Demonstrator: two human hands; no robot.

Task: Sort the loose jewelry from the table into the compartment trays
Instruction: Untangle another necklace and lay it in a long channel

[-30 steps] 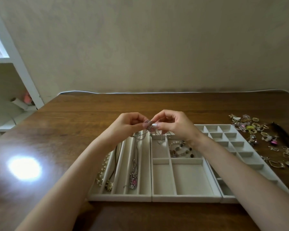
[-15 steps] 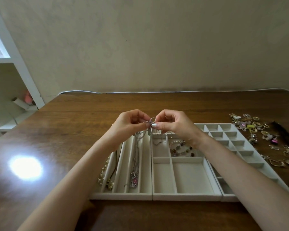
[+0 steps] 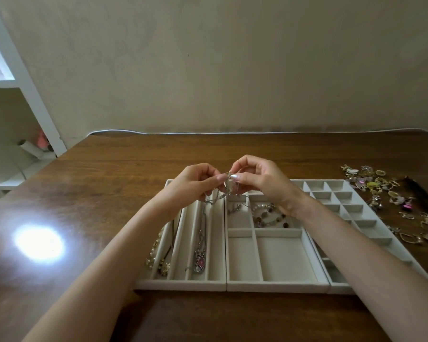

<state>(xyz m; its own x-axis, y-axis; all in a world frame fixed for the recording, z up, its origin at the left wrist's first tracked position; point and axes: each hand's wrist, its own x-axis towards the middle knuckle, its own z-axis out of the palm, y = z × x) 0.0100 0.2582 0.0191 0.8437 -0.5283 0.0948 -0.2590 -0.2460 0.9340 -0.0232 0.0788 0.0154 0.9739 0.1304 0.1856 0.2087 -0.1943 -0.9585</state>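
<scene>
My left hand [image 3: 195, 182] and my right hand [image 3: 260, 180] meet above the far edge of the trays, and both pinch a thin silver chain [image 3: 226, 185] that dangles between them. Below them lie three pale trays side by side: a left tray [image 3: 218, 243] with long slots holding necklaces, among them one with a pink pendant [image 3: 199, 261]; a middle tray [image 3: 282, 257] with a beaded bracelet [image 3: 269, 215]; and a right tray [image 3: 356, 211] of small square cells. Loose jewelry [image 3: 386, 193] is heaped on the table to the right.
The wooden table [image 3: 109, 183] shows a bright glare spot [image 3: 38, 243] at the left. A dark strip-like object [image 3: 425, 196] lies beyond the loose jewelry at the right edge. A white shelf unit [image 3: 22, 95] stands left of the table against the wall.
Both hands have lifted the chain slightly higher above the trays while staying pinched together. The dangling part has been drawn up with them.
</scene>
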